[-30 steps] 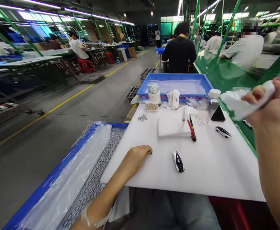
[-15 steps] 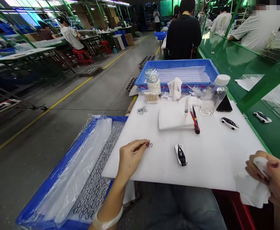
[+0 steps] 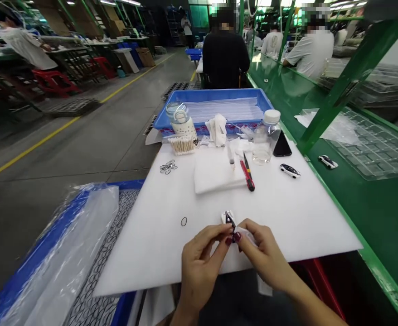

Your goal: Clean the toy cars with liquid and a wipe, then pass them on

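Note:
My two hands meet at the near edge of the white foam board (image 3: 287, 213). My left hand (image 3: 202, 258) pinches a small dark ring-shaped piece at its fingertips. My right hand (image 3: 263, 258) pinches the same spot and has a white cloth (image 3: 248, 235) tucked under its fingers. Just beyond the fingertips sits a small white and black toy car (image 3: 228, 218), partly hidden by them. A single dark ring (image 3: 184, 221) lies on the board to the left.
Farther on the board lie a white pad (image 3: 214, 174), a red cutter (image 3: 247, 174), a syringe, a clear bottle (image 3: 266, 138), a phone, cotton swabs, a ring pile (image 3: 167, 167) and another toy car (image 3: 290, 170). Blue trays stand behind and at left. People sit along the green bench.
Both hands have come together at the board's near edge. The right hand brought the cloth in from the right. One ring now lies loose on the board.

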Available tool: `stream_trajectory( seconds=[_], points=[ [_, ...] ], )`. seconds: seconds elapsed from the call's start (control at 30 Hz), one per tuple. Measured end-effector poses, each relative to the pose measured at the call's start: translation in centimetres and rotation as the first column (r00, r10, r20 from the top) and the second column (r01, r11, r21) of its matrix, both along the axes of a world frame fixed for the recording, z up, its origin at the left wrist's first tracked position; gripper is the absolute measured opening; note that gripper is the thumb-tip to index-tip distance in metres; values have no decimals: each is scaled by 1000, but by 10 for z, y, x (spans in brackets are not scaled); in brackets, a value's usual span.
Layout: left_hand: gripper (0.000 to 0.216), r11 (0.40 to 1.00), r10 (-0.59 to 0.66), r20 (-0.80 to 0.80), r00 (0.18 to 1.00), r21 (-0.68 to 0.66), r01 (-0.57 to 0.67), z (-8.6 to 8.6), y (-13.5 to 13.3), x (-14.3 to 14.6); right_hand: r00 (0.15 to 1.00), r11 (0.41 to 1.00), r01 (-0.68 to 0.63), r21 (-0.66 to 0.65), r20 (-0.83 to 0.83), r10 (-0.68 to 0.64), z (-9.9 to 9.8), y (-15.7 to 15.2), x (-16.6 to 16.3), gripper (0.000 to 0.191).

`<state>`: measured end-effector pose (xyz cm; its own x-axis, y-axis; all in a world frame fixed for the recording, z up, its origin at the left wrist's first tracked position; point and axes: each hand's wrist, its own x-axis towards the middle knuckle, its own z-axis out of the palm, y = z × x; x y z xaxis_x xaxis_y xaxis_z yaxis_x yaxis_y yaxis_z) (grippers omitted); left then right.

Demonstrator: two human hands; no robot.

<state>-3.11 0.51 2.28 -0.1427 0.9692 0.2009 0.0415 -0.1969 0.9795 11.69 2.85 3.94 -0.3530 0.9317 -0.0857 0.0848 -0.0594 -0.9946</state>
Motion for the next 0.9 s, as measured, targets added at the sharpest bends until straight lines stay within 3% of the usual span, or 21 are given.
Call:
stream_trajectory(
  seconds=[0.1,0.2,0.3,0.4,0.53,0.63,0.77,0.9],
  points=[
    [13,997,-47,255,966,-54,63,-11,-1,6,978,986,-13,-169,-206,-22,-2,-2,-2,40],
    [13,994,-61,369,928,-57,88,-21,-1,11,948,959,-54,-277,-315,-38,-5,-4,-6,44],
    [13,995,-33,447,894,-73,73,-26,-1,12,938,944,-74,-323,-344,-44,-7,-7,-10,45],
    [12,993,-12,516,857,-94,70,-25,-1,11,955,957,-42,-286,-293,-46,-8,-8,-9,44],
    [19,981,20,637,771,-161,108,-19,2,10,968,977,196,-80,-145,-206,-9,-6,5,37],
    [26,956,68,727,684,-244,164,-16,5,7,941,923,337,187,-87,-326,-11,-2,13,25],
    [25,932,95,778,621,-289,218,-14,7,3,961,758,248,604,-56,-270,-7,3,8,12],
    [25,929,75,804,590,-270,251,-13,6,3,973,629,153,762,-4,-232,-2,4,-8,18]
  ],
)
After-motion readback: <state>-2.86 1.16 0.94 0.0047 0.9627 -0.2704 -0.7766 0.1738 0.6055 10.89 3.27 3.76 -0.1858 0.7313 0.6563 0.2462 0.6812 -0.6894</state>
